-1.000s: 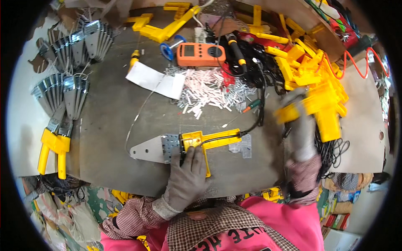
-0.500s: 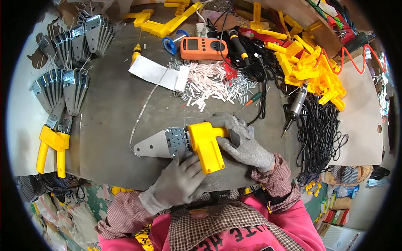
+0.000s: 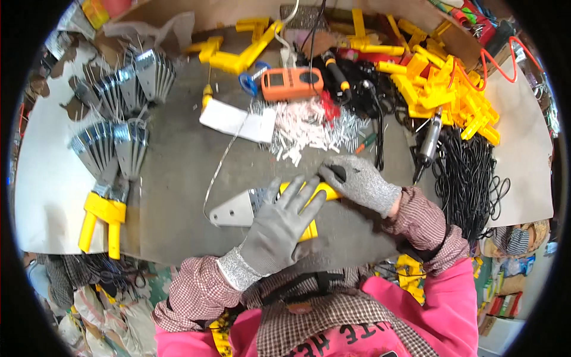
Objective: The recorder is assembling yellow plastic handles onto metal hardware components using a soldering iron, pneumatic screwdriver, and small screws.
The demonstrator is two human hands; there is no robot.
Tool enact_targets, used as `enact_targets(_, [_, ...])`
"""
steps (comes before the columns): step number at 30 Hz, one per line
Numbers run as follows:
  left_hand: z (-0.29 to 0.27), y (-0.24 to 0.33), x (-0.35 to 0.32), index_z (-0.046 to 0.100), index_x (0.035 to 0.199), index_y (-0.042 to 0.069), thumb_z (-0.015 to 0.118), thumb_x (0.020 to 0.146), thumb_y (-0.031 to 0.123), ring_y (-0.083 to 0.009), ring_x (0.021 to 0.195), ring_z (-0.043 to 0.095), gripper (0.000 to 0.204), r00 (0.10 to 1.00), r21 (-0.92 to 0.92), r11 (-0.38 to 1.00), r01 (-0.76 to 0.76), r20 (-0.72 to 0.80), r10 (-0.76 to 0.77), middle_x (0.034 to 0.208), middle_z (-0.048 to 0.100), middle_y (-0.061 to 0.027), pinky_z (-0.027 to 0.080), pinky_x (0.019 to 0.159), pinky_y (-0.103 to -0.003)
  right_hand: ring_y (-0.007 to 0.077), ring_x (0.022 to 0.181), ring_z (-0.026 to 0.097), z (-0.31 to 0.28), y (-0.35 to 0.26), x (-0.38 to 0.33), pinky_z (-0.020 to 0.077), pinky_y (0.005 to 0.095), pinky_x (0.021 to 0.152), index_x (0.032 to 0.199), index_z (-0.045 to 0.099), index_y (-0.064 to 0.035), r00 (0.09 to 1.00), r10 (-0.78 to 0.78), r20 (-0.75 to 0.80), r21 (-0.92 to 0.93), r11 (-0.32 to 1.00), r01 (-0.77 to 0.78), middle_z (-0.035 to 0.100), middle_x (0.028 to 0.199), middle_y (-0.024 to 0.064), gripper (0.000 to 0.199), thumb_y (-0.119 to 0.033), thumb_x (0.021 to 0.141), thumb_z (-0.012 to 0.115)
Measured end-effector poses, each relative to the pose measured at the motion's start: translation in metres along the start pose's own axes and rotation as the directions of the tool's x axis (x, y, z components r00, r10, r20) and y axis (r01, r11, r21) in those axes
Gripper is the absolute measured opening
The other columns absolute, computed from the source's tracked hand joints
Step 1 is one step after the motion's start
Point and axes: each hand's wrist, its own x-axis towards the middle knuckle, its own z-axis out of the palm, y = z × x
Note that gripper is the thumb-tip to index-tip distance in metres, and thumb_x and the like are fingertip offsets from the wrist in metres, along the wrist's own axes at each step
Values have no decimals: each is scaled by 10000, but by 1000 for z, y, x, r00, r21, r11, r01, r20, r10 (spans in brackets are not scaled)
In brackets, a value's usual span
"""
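One yellow-handled tool (image 3: 233, 209), one orange meter (image 3: 291, 84); left hand (image 3: 275, 231) spread over the tool, right hand (image 3: 360, 184) at its handle (image 3: 331, 192), grip unclear

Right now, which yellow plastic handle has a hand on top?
The yellow plastic handle beside the tapered grey metal plate: the grey-gloved left hand lies over it. The yellow handles heaped upper right and those far left lie untouched.

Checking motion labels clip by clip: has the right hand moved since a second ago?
Yes: against the orange meter, the right hand has moved left and lower in view, now at the yellow handle.
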Motion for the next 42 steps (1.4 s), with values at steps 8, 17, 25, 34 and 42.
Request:
enact_targets(8, [-13, -133, 45, 605, 1094, 27, 599, 909, 313, -400, 900, 641, 341, 793, 245, 757, 606, -110, -599, 985, 658, -207, 510, 789, -502, 386, 906, 668, 19, -11, 80, 541, 447, 821, 1046, 678, -31, 958, -281, 59, 161, 950, 269, 669, 948, 233, 204, -72, 871, 582])
enact_targets(17, [-1, -122, 53, 645, 1105, 55, 737, 826, 282, -362, 981, 669, 372, 741, -5, 741, 671, 18, -671, 1085, 685, -182, 525, 836, -444, 391, 873, 682, 33, -32, 127, 559, 443, 773, 1082, 646, 4, 973, -183, 140, 54, 983, 177, 671, 923, 244, 247, -101, 859, 628])
enact_targets(25, [-6, -121, 41, 708, 953, 36, 680, 860, 160, -350, 983, 638, 157, 786, -122, 798, 590, -140, -602, 1015, 666, -171, 491, 861, -421, 360, 913, 689, 28, -23, 122, 556, 431, 798, 1105, 653, -3, 982, -178, -63, -23, 984, 177, 685, 951, 238, 253, -143, 896, 623])
enact_targets(34, [-26, -70, 4, 638, 1214, 9, 638, 842, 7, -151, 910, 677, 372, 700, -580, 597, 555, -62, -711, 984, 711, -105, 530, 821, -293, 257, 823, 665, -24, -54, 44, 521, 362, 753, 996, 641, -9, 996, -80, -37, 468, 880, 88, 659, 885, 165, 126, -82, 900, 606])
enact_targets(42, [-15, 35, -49, 558, 1327, 85, 698, 794, -2, -307, 866, 665, 558, 960, -325, 904, 279, 66, -273, 970, 658, -131, 545, 803, -373, 252, 921, 615, -14, -59, -71, 498, 365, 844, 1017, 636, -52, 959, -170, 228, 589, 808, 3, 593, 973, 103, 176, -59, 855, 705])
